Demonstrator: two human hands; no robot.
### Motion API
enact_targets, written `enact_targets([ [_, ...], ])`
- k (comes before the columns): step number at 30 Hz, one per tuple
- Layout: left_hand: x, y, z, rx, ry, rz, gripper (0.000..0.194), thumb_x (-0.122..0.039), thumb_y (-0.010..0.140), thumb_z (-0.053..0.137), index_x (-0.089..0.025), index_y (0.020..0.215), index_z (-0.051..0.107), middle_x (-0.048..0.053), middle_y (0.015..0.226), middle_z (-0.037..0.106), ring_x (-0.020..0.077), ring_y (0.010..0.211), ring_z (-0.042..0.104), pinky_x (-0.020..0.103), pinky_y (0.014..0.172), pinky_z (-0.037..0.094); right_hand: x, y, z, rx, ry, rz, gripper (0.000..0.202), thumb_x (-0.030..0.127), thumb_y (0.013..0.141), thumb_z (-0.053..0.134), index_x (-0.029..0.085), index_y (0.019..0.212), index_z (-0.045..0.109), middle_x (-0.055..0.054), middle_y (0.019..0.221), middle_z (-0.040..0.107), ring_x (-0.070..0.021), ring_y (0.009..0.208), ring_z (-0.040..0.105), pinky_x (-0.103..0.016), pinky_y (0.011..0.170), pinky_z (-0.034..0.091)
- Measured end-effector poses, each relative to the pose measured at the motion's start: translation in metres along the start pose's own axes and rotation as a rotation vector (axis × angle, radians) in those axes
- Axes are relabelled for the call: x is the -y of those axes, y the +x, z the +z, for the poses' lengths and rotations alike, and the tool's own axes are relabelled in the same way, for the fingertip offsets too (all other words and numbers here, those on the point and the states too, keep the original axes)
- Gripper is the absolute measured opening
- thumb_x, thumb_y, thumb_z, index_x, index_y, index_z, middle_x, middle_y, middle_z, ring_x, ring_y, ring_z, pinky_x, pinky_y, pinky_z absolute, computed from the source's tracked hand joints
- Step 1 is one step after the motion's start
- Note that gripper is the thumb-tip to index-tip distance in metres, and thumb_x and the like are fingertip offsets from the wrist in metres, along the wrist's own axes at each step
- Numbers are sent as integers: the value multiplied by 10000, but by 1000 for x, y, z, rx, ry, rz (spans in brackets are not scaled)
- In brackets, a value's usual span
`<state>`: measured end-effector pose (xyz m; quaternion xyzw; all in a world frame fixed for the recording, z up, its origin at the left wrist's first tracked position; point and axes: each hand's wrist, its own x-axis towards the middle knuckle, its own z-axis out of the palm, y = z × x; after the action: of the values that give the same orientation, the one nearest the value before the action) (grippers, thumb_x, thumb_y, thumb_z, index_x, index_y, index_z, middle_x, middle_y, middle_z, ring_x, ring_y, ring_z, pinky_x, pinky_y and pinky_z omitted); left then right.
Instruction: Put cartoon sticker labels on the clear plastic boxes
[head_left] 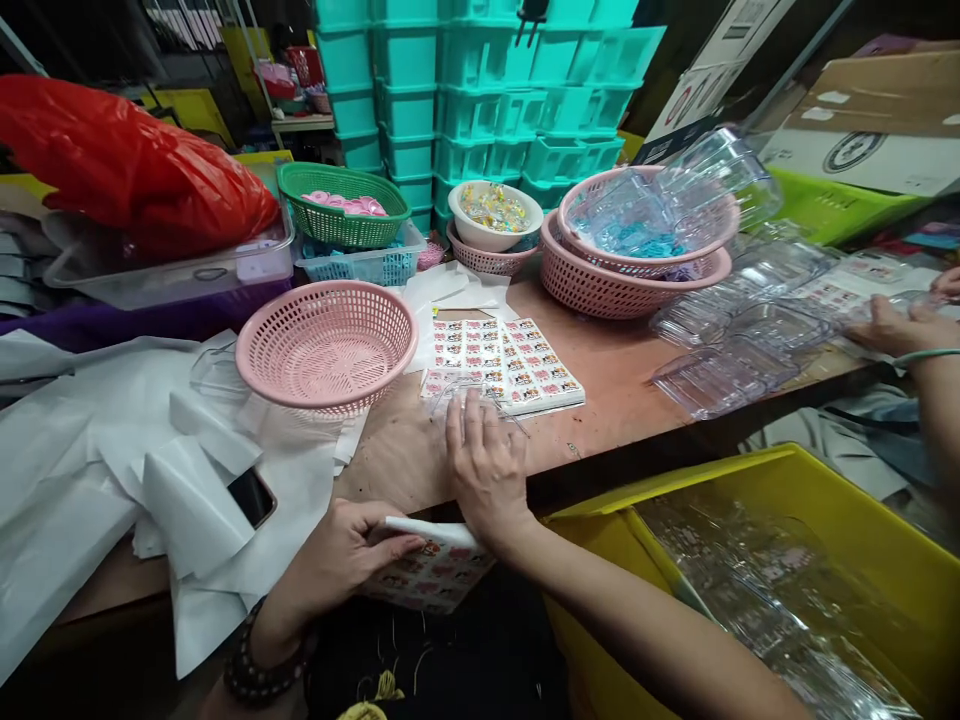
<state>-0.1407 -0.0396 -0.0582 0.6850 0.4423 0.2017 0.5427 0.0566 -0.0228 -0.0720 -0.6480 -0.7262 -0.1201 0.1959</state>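
Observation:
My left hand [349, 550] grips a sticker sheet [427, 575] near the table's front edge, its thumb on the sheet's face. Beyond it, my right hand [487, 465] lies with its fingers stretched out over a clear plastic piece [461, 395]. That piece is hard to make out against the stack of printed sticker sheets [544, 375] behind it. A pink basket [326, 345] stands to the left of the stack, with crumpled white backing paper [195, 500] beside it. A phone [253, 495] is partly covered by the paper.
A yellow bin [795, 465] of clear plastic parts is at lower right. Clear cases [709, 380] lie on the right, near another person's hands [892, 325]. Stacked pink baskets [615, 290], a white bowl [495, 240] and teal crates [480, 110] stand behind.

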Motion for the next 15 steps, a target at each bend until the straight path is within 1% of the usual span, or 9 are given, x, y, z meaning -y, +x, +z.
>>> enact_targets([
  [2, 5, -3, -1, -60, -37, -44, 313, -447, 842, 719, -141, 839, 786, 27, 692, 734, 149, 625, 631, 210, 564, 477, 5, -3, -1, 35, 24, -55, 514, 93, 945, 407, 111, 1447, 517, -267, 1464, 509, -443, 1266, 563, -643, 885, 489],
  [4, 10, -4, -1, -125, -101, -74, 333, -462, 804, 754, -130, 805, 773, 24, 663, 712, 139, 609, 612, 205, 555, 470, 4, -3, -10, 78, 103, -117, 466, 169, 947, 492, 139, 1407, 563, -244, 1458, 529, -425, 1264, 566, -626, 929, 486],
  [6, 13, -4, 1, -176, -193, -102, 372, -494, 771, 777, -122, 768, 761, 23, 645, 702, 129, 585, 600, 199, 539, 466, -5, -3, -26, 88, 295, -153, 363, 266, 962, 532, 170, 1290, 652, -209, 1400, 597, -378, 1249, 581, -580, 981, 486],
  [8, 14, -2, 4, -228, -285, -121, 424, -539, 742, 788, -116, 759, 758, 29, 643, 708, 125, 568, 598, 198, 526, 469, -18, -2, -44, 88, 580, -117, 294, 336, 987, 508, 197, 1161, 700, -160, 1295, 665, -306, 1219, 603, -502, 1010, 495],
  [9, 14, 0, 7, -256, -326, -126, 454, -564, 725, 792, -113, 763, 759, 35, 646, 714, 126, 563, 602, 202, 522, 476, -24, -3, -52, 119, 716, -78, 280, 368, 978, 533, 208, 1140, 696, -135, 1249, 679, -274, 1185, 621, -460, 997, 511],
  [10, 14, 2, 11, -281, -364, -128, 485, -589, 708, 795, -110, 771, 761, 41, 652, 722, 131, 561, 609, 209, 521, 488, -30, -5, -58, 188, 832, -38, 287, 402, 941, 599, 217, 1143, 684, -113, 1207, 688, -252, 1131, 644, -422, 963, 535],
  [13, 14, 9, 21, -338, -449, -133, 555, -649, 689, 780, -104, 787, 758, 63, 683, 745, 159, 574, 645, 246, 535, 536, -41, -14, -70, 510, 1053, 77, 400, 426, 786, 781, 216, 1106, 666, -55, 1043, 712, -209, 921, 688, -332, 794, 582],
  [14, 14, 10, 24, -346, -453, -138, 572, -669, 704, 757, -101, 779, 754, 69, 677, 744, 170, 576, 655, 261, 539, 549, -43, -18, -72, 570, 1107, 125, 354, 409, 785, 781, 207, 1054, 670, -39, 974, 713, -194, 860, 686, -307, 745, 579],
  [15, 14, 10, 25, -349, -430, -136, 584, -682, 734, 723, -100, 771, 751, 73, 669, 741, 181, 580, 663, 274, 544, 559, -45, -21, -72, 584, 1153, 175, 281, 392, 806, 761, 199, 991, 673, -26, 910, 707, -179, 812, 679, -285, 709, 569],
])
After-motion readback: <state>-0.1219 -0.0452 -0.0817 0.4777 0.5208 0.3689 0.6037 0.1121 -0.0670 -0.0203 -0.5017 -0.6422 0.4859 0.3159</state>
